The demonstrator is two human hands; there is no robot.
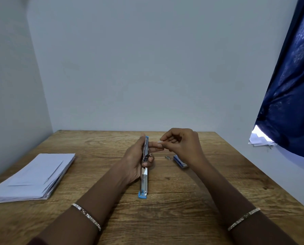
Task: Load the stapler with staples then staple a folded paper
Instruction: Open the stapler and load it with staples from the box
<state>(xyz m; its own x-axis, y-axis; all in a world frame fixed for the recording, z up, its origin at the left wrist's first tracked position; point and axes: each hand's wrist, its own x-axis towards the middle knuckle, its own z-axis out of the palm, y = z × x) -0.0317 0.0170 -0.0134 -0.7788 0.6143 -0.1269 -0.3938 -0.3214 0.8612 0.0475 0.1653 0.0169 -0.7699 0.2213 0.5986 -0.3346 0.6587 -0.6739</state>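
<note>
Fingers of the right hand pinch what seems a thin, brittle strip of staples, best held by its sides, while the left hand grips the rigid opened stapler above the surface.

You sit in a small, plain room, like a simple home office. A wooden table is pushed into a corner of bare, pale walls. A stack of white paper lies on it. A dark blue curtain hangs at the right.
</note>
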